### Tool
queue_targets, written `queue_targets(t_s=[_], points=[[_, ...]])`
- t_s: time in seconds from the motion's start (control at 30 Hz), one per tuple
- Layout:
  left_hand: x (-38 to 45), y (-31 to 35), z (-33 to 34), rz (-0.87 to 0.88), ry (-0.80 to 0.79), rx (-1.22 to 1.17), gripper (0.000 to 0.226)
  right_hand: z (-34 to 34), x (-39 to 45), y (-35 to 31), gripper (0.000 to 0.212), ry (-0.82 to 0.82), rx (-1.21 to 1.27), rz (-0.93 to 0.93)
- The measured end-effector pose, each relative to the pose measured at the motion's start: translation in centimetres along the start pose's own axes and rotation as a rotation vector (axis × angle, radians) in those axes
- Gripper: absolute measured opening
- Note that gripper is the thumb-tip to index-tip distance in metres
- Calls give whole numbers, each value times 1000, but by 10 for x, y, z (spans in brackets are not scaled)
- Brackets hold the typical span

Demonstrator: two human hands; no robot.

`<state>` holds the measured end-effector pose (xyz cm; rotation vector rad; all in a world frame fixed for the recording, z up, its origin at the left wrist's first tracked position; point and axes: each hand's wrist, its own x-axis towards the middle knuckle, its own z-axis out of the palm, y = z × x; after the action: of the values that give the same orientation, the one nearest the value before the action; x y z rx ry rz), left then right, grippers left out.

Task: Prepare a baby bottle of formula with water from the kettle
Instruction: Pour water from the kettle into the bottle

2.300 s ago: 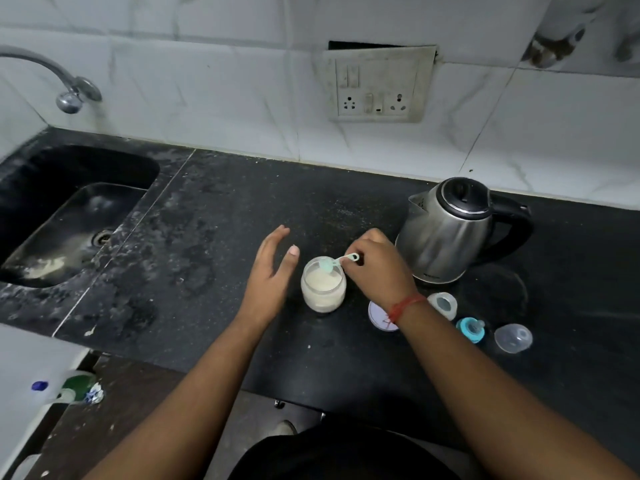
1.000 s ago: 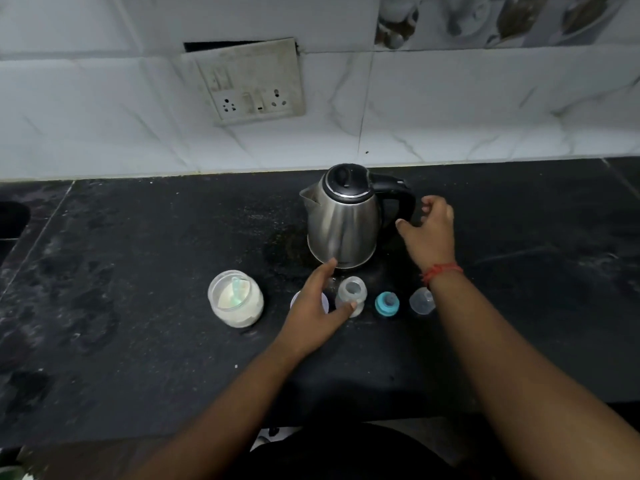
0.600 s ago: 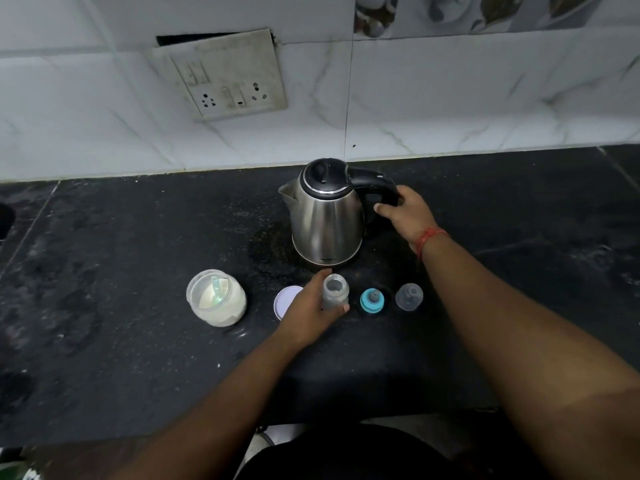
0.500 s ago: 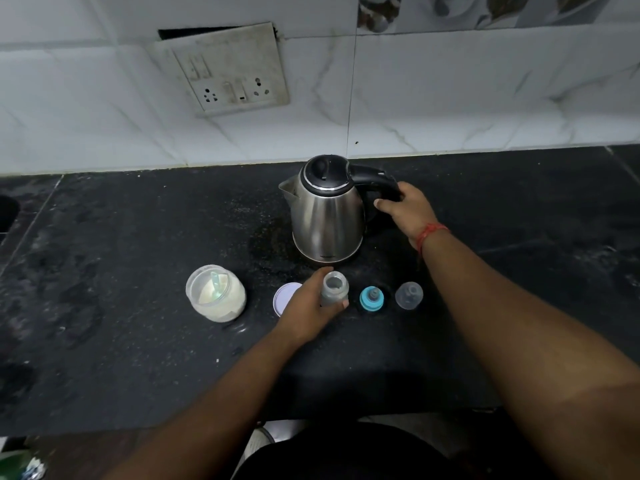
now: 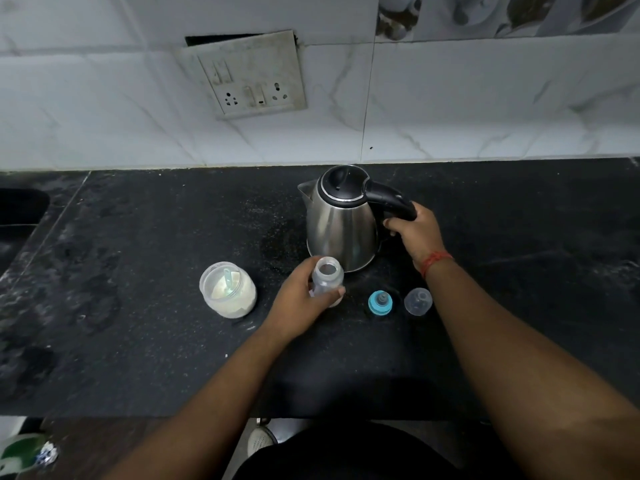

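White marbled tiles are running along the wall behind a black stone counter [image 5: 138, 341], and a grimy socket plate [image 5: 247, 76] is hanging slightly loose on the wall above it. A steel kettle [image 5: 341, 225] with a black lid is standing near the back of the counter, its spout pointing left. The right hand [image 5: 414, 233], with a red thread round its wrist, is gripping the kettle's black handle, fingers curled tight around it. Just in front of the kettle, the left hand [image 5: 301, 301] is holding an open baby bottle [image 5: 327, 280] upright, thumb and fingers wrapping its body from the left side; whether the bottle's base is touching the counter cannot be told. To the left of that hand, an open jar of white powder [image 5: 228, 289] is sitting on the counter with a pale scoop [image 5: 228, 277] lying inside it. To the right of the bottle, a teal ring with a teat [image 5: 380, 302] is resting on the counter, and a clear cap [image 5: 418, 301] is sitting just beside it. At the far left edge, part of a dark sink [image 5: 19, 211] is showing.
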<state>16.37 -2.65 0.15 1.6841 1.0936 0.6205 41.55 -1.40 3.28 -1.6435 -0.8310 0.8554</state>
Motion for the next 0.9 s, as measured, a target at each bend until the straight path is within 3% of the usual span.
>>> queue_targets(t_s=[0.23, 0.6, 0.9], points=[[5, 13, -24, 82, 107, -45, 48, 18, -22, 2, 37, 157, 150, 55], [10, 24, -76, 125, 289, -178, 46, 11, -46, -61, 43, 281, 197, -113], [27, 33, -107, 125, 297, -65, 51, 8, -71, -110, 26, 280, 107, -180]])
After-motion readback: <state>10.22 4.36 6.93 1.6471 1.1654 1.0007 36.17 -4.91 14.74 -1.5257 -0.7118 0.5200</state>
